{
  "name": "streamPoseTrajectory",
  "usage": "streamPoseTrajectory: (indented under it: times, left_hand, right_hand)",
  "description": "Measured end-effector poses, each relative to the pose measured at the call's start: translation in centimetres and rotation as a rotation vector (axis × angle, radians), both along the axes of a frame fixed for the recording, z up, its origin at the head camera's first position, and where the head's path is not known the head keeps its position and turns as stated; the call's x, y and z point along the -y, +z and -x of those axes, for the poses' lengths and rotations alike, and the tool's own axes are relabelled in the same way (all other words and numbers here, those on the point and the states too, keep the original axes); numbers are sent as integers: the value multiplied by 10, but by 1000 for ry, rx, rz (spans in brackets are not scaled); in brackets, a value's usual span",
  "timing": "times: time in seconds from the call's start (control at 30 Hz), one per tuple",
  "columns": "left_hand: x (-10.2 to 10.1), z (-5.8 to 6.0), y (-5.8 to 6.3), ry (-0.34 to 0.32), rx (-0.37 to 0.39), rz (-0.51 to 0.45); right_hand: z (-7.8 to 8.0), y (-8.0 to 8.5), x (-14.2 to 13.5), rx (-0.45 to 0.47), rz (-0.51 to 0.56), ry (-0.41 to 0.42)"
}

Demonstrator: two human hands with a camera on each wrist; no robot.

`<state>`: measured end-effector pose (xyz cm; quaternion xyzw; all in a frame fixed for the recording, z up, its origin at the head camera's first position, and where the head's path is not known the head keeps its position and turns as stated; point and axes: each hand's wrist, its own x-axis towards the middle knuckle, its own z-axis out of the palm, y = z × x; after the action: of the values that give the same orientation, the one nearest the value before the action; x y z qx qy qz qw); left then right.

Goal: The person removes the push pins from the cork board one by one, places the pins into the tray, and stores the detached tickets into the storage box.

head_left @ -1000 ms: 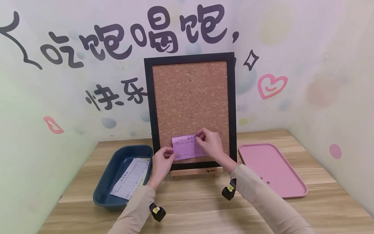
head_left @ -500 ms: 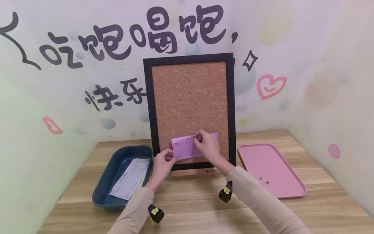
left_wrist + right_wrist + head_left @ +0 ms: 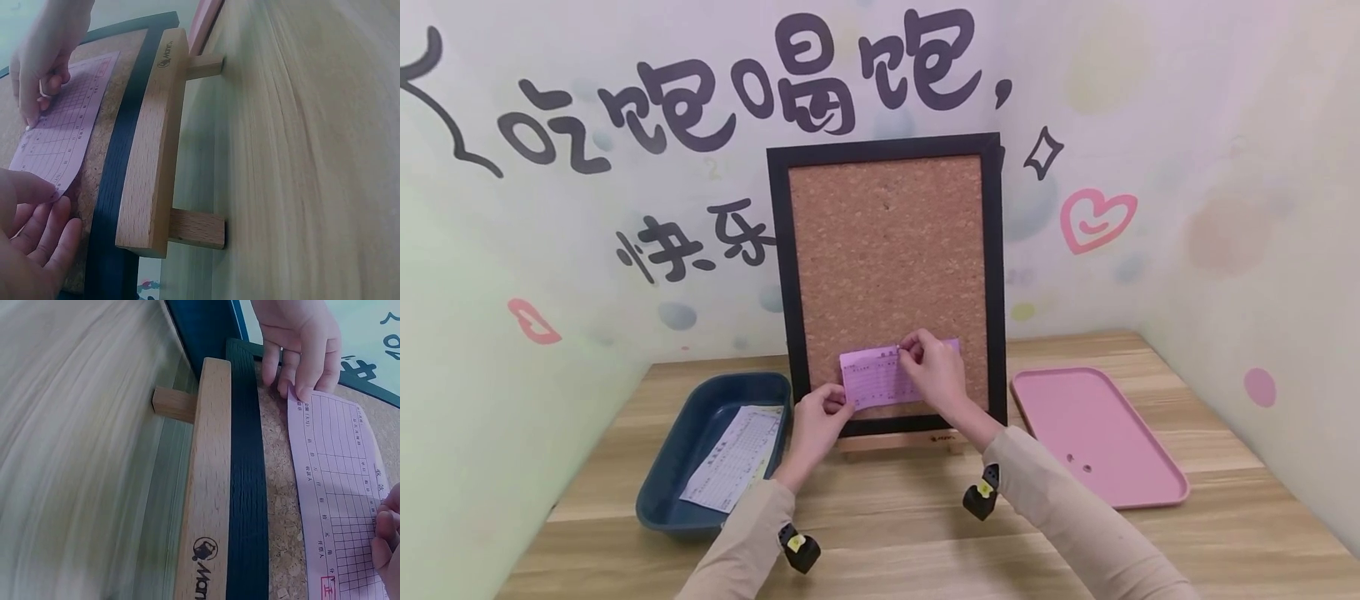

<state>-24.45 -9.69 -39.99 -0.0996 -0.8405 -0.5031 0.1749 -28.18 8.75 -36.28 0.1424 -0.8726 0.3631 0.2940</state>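
A purple printed receipt slip point(image 3: 868, 379) lies against the lower part of a cork board point(image 3: 891, 250) in a black frame. My left hand point(image 3: 820, 417) pinches the slip's lower left corner between thumb and fingers, seen closely in the right wrist view. At the slip's top edge, near its middle, my right hand point(image 3: 936, 371) pinches a small pushpin point(image 3: 29, 128), of which only a pale tip shows. The pin's point is hidden. That hand covers part of the slip's right half, whose upper right corner shows beyond the knuckles.
A wooden easel stand point(image 3: 153, 150) supports the board on the wood-grain table point(image 3: 880, 533). Left of it, a dark blue bin point(image 3: 658, 467) holds paper slips point(image 3: 737, 458). To the right, a pink tray point(image 3: 1097, 417) carries a few tiny pins point(image 3: 1087, 468).
My right hand has turned slightly at the wrist and its forearm has shifted a little left, uncovering the slip's upper right corner. My left hand keeps its grip on the lower left corner.
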Motion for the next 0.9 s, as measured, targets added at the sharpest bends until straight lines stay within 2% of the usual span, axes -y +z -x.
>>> streamPoseTrajectory:
  times: [0.37, 0.53, 0.9]
  left_hand:
    - [0, 2, -1, 0, 8, 8]
    - [0, 2, -5, -1, 6, 17]
    - [-1, 1, -3, 4, 2, 23]
  right_hand:
    - [-2, 5, 4, 5, -10, -33]
    - [-1, 5, 3, 26, -1, -26]
    - [0, 5, 3, 14, 0, -11]
